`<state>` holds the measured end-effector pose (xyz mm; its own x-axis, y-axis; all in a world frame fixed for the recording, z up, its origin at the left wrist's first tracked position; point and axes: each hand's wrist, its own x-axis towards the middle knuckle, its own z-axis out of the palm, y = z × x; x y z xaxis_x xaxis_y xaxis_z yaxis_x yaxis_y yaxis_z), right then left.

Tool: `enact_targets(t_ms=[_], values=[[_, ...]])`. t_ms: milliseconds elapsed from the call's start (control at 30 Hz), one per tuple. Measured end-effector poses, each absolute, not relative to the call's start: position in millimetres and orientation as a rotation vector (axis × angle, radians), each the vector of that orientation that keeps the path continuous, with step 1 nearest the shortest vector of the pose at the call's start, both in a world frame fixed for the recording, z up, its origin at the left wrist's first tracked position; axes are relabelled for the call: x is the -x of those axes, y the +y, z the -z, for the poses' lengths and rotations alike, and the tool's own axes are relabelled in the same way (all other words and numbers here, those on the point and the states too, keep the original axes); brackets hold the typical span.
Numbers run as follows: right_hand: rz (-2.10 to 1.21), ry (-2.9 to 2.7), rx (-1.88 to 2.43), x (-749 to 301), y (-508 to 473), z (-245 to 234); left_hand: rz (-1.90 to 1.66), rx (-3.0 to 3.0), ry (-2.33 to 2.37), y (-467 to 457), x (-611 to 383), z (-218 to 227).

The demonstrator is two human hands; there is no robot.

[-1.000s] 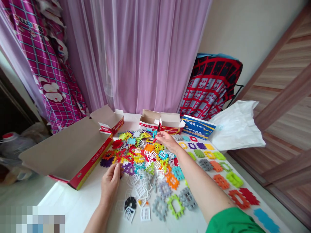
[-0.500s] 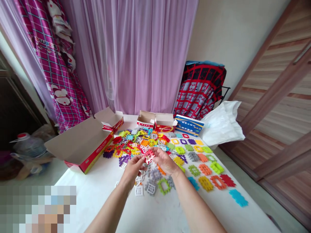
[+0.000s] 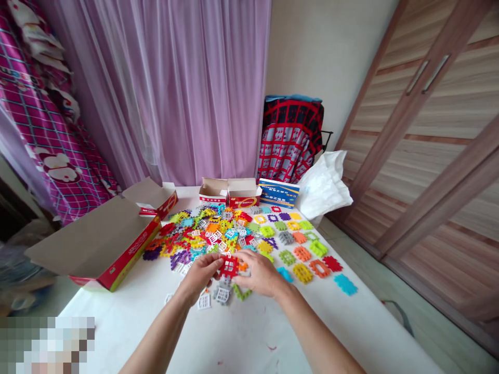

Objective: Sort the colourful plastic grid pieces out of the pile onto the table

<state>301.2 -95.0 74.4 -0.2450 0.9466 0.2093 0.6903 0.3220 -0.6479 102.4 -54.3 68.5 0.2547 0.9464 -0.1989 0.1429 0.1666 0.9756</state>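
Both hands are pinched onto one red plastic building piece (image 3: 229,267), the left hand (image 3: 200,278) on one side and the right hand (image 3: 259,274) on the other, right at the near edge of a big jumbled pile of colourful pieces (image 3: 195,236). Just below them sits a grey piece (image 3: 222,294) with a white window frame clipped in. Off to the right, more pieces (image 3: 302,254) lie in loose rows on the white worktop (image 3: 234,337). Behind the pile are two small open red cartons (image 3: 228,192) and a blue box (image 3: 278,193), with a big open carton (image 3: 93,244) on the left.
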Motion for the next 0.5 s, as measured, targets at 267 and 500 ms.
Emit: enact_targets(t_ms=[267, 500], values=[[-0.534, -1.769, 1.549, -320, -120, -57, -0.69, -1.344, 1.13, -58, -129, -72], [-0.193, -1.33, 1.681, -396, -139, -10, -0.982, -1.781, 1.666, -36, -62, -54]])
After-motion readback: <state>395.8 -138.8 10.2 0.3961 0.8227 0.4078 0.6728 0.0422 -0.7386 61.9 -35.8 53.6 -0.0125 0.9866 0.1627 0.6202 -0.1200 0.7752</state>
